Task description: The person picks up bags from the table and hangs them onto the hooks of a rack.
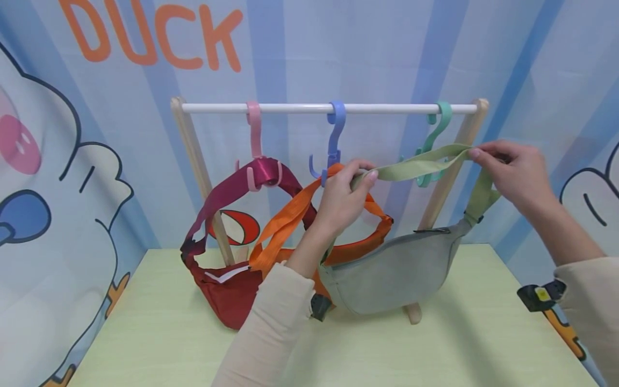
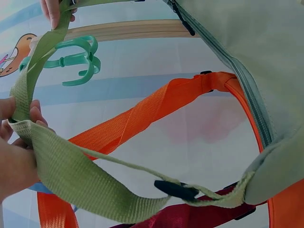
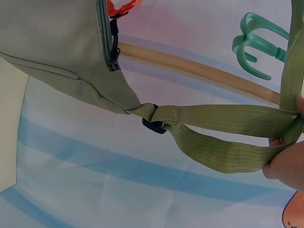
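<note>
A grey-green sling bag point(image 1: 401, 274) hangs by its light green strap point(image 1: 416, 167), which both hands hold up. My left hand point(image 1: 340, 199) pinches the strap near the middle of the rack, in front of the orange bag's strap. Farther right, my right hand point(image 1: 517, 172) pinches the strap between thumb and fingers. Between the hands the strap runs in front of the green hook point(image 1: 435, 145) on the rail. In the right wrist view the doubled strap point(image 3: 228, 121) runs from a black buckle point(image 3: 154, 126) to the fingers. The green hook point(image 3: 259, 45) holds nothing.
A white rail point(image 1: 300, 108) on wooden posts carries a pink hook point(image 1: 255, 134) with a dark red bag point(image 1: 232, 295) and a blue hook point(image 1: 336, 131) with an orange bag point(image 1: 358, 252). The rack stands on a pale green table point(image 1: 184, 344) before a printed curtain.
</note>
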`<state>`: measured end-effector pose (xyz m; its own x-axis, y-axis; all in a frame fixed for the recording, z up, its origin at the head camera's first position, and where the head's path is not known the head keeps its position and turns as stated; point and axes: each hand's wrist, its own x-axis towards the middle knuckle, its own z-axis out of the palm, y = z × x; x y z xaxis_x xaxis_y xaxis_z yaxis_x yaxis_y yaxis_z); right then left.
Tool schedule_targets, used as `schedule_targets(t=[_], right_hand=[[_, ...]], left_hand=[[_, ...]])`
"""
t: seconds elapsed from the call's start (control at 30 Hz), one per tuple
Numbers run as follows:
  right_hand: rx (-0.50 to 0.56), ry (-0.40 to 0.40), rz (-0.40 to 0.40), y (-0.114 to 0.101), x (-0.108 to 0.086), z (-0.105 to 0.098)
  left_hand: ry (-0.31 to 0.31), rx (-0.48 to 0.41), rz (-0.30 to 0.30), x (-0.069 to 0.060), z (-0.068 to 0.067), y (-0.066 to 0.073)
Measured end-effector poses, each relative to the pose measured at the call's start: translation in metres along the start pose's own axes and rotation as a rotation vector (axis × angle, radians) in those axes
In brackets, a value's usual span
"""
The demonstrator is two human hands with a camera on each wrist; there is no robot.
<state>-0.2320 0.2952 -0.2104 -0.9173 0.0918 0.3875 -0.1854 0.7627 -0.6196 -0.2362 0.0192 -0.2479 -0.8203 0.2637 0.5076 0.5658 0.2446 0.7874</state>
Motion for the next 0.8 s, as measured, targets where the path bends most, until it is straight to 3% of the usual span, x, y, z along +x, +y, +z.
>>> schedule_targets(t=[0.8], right_hand=[[0.023, 0.053, 0.068, -0.0073, 0.0044, 0.0038]], left_hand=[[0.115, -0.013, 0.030, 0.0042, 0.0025, -0.0035]])
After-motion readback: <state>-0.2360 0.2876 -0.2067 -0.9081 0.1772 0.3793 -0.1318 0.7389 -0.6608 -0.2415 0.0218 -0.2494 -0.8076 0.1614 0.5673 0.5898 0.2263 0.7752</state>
